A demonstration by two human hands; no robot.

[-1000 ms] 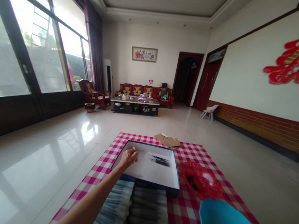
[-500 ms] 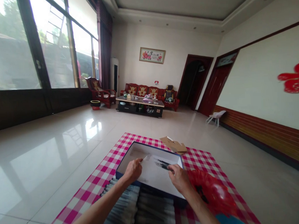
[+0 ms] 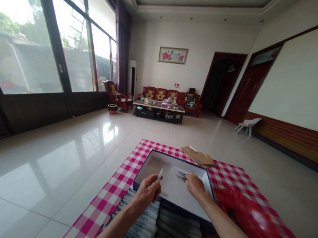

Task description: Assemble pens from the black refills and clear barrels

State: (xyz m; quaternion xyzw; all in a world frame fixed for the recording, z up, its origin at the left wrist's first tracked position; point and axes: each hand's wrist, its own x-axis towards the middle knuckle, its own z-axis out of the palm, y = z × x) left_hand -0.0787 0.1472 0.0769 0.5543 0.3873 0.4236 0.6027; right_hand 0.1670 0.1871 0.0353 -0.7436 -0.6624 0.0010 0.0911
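My left hand (image 3: 149,188) is closed around a slim whitish pen (image 3: 160,173), which points up over the near left part of a shallow box (image 3: 173,193) with a white inside and dark blue edges. Inside the box, toward its right, my right hand (image 3: 196,185) has its fingers pinched on some thin pens with dark ends (image 3: 181,175); blur hides how many. Close to me, below the box, lie rows of pale pens (image 3: 143,219) and a darker bundle of pens (image 3: 177,222), partly covered by my left forearm.
A pink-and-white checked cloth (image 3: 94,207) lies under everything. Flat brown cardboard (image 3: 199,156) rests behind the box, and a shiny red plastic bag or bowl (image 3: 249,213) sits at the right. Farther off stand a coffee table (image 3: 158,112), a red sofa (image 3: 160,93) and a small chair (image 3: 248,124).
The view has swung left, so the scene sits farther right. My left hand has drawn back toward me with its pen turned more upright. My right hand stays at the dark-ended pens.
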